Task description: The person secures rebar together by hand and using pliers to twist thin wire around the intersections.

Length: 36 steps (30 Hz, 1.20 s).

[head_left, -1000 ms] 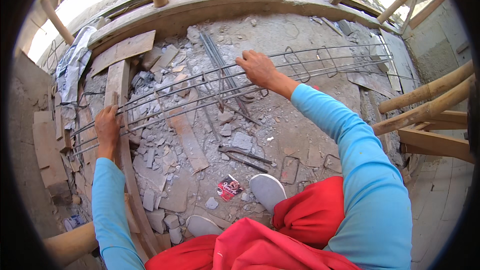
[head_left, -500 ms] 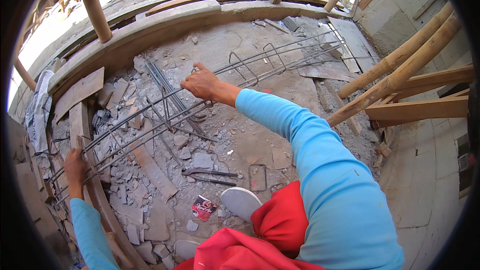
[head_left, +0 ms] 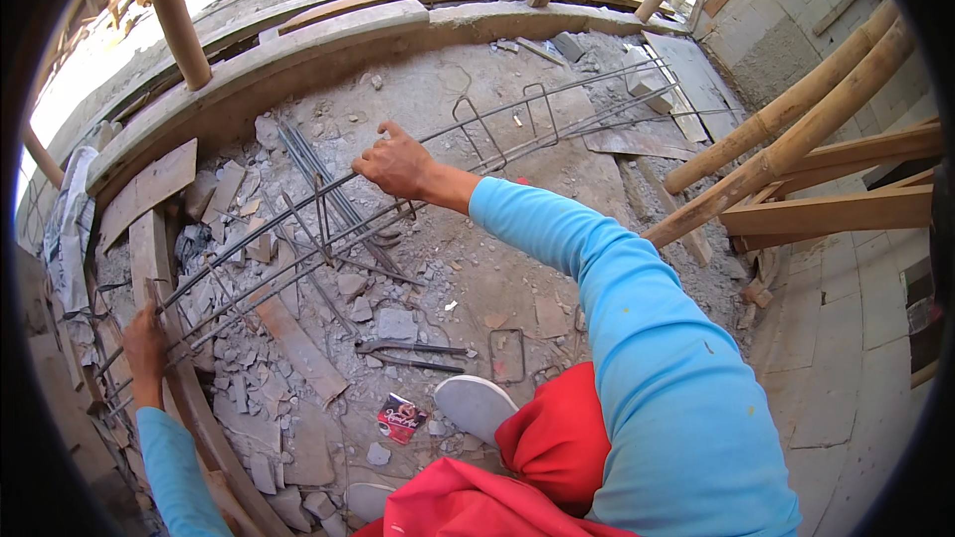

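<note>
Floor edges: concrete ledge [head_left: 328, 38] curves along the far edge of the floor [head_left: 473, 268]; block wall [head_left: 836, 308] on the right.
Room: flatter, dusty floor from mid-floor to the far ledge; rubble [head_left: 298, 328] crowds the left. Bamboo poles [head_left: 771, 171] slant in at the right edge, tight on that side.
Left hand [head_left: 146, 343]: near the floor's left edge, fingers wrapped round the bars close to their left end, forearm coming up from the lower left.
Right hand [head_left: 395, 165]: arm stretched across, palm down, gripping the top bar left of the rings, one finger lifted.
Steel frame [head_left: 298, 216]: runs slantwise from the floor's left edge toward its far right corner, passing over a bundle of loose bars [head_left: 313, 164]. Long thin grey bars; two squarish rings stand upright right of the right hand, more bunched left of it. Floor contact: can't tell.
Pincers [head_left: 418, 346]: lying mid-floor, nearer the feet.
</note>
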Each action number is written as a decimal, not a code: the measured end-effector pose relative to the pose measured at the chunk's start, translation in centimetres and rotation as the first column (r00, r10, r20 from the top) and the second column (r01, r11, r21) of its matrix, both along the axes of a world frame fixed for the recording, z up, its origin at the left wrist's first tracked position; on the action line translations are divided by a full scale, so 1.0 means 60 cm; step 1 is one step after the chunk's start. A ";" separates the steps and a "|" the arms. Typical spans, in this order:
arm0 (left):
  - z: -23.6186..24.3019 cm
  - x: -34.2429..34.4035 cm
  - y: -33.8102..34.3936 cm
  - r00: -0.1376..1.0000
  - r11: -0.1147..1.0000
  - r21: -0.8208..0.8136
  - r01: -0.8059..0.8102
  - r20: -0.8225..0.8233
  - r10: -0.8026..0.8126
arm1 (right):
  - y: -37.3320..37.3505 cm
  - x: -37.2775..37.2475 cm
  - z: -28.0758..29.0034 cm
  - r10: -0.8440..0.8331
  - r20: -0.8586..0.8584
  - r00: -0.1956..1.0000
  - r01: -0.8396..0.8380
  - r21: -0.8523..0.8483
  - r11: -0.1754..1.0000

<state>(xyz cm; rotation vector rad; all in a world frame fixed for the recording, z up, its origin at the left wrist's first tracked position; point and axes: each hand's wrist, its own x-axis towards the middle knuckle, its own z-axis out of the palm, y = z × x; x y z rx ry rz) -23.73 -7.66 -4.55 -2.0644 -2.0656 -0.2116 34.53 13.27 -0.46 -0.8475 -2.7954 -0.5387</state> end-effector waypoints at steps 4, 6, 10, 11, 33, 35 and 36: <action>0.001 0.006 0.002 1.000 1.000 -0.021 0.003 0.004 -0.002 | 0.003 0.000 0.006 -0.028 0.030 0.999 0.029 -0.033 0.999; 0.006 0.011 0.007 1.000 0.999 -0.038 -0.015 0.006 0.015 | 0.008 -0.001 0.005 -0.017 -0.001 1.000 0.017 -0.030 0.999; 0.010 0.008 0.011 0.999 0.999 -0.019 -0.026 -0.023 0.026 | 0.029 -0.010 0.005 -0.026 -0.032 0.999 0.026 -0.008 1.000; 0.012 0.010 0.011 0.999 0.999 -0.021 -0.030 -0.028 0.029 | 0.033 -0.011 0.003 -0.031 -0.036 0.999 0.031 0.004 1.000; 0.051 0.058 0.036 0.999 0.995 0.096 -0.030 -0.010 0.031 | 0.066 -0.025 0.050 -0.300 -0.191 0.935 0.142 -0.574 0.807; 0.058 0.047 0.020 0.998 0.981 0.188 -0.056 0.030 0.052 | 0.044 -0.045 0.041 -0.237 -0.168 0.957 0.105 -0.560 0.822; 0.064 0.048 0.013 0.997 0.982 0.176 -0.074 0.050 0.066 | 0.033 -0.049 0.030 -0.173 -0.149 0.974 0.073 -0.517 0.853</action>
